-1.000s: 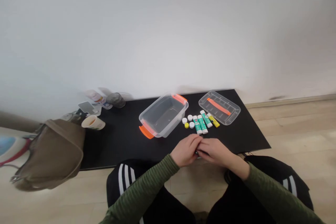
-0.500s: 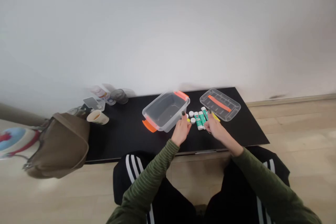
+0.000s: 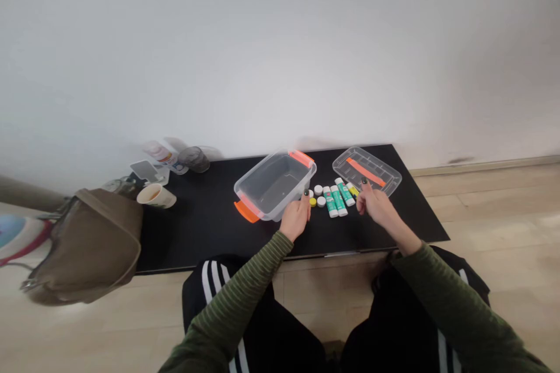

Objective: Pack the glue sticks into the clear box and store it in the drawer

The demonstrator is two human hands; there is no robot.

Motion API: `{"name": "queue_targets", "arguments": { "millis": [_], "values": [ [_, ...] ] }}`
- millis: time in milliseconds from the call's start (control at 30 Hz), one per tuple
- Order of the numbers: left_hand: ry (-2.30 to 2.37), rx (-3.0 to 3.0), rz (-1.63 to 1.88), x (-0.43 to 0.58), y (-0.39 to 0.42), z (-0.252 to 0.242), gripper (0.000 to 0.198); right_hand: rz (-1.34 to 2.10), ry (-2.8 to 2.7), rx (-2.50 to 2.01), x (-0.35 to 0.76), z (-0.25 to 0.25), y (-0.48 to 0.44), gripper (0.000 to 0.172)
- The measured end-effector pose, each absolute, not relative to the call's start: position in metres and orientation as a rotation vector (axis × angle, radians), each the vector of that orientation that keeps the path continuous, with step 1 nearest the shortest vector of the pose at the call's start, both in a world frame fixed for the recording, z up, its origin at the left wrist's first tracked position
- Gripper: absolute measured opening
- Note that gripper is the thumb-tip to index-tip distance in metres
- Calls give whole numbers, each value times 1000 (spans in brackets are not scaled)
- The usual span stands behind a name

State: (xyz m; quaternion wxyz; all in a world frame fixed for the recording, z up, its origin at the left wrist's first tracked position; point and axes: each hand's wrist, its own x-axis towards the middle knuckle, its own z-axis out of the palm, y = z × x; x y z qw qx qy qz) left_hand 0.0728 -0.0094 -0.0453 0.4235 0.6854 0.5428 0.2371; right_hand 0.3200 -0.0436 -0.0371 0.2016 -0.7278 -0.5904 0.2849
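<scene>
Black track trousers point(image 3: 227, 303) with white stripes are seen nearest the camera, ribbed olive sleeves point(image 3: 236, 291) reaching forward over the knees; the left hand point(image 3: 296, 218) is raised on its heel, wrist bent, fingers point(image 3: 305, 204) loosely curled and pointing away from the body; the right hand point(image 3: 374, 207) is angled inward across the black tabletop point(image 3: 210, 239), forearm slanting from the far right, fingers point(image 3: 364, 189) bunched and hanging above the table; nothing is clearly held by either hand, though the state of the grip cannot be told, as a small item could be hidden by the fingers; the hands are well apart, with three green-and-white glue sticks point(image 3: 338, 198), a yellow glue stick point(image 3: 352, 189), white caps point(image 3: 321, 195) and a yellow cap point(image 3: 312, 201) between them, all just right of the clear plastic storage box point(image 3: 275, 185); the sticks lie close together, so a careless sweep of the right fingers could knock them askew; the round caps could be sent rolling if brushed by the left fingers, and the box could be shoved by that wrist, which lies almost against its corner; a clear lid point(image 3: 366, 171) with an orange strip lies beyond the sticks, right of the box, and could be nudged; a paper cup point(image 3: 155, 196) and an olive bag point(image 3: 87, 247) are well left of the box.
</scene>
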Motion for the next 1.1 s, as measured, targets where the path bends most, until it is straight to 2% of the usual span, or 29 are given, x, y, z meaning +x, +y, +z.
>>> {"name": "queue_targets", "arguments": {
  "millis": [67, 167, 233, 300, 600, 1100],
  "values": [
    [1356, 1877, 510, 71, -4, -49, 50, 706, -1674, -2149, 337, -33, -36, 69],
    [1334, 2091, 403, 70, 2, -59, 18, 479, -1780, -2366, 355, -35, -29, 38],
    [1373, 2157, 335, 72, 3, -67, 23, 423, -1869, -2403, 358, -42, -28, 27],
    [1428, 2196, 267, 75, 1, -73, 32, 438, -1933, -2362, 356, -50, -28, 23],
    [1465, 2261, 208, 82, 6, -90, 27, 237, -2063, -2401, 334, -65, -25, 28],
    [1541, 2220, 101, 80, 7, -96, 30, 423, -1980, -2530, 330, -70, -21, 34]
  ]
}}
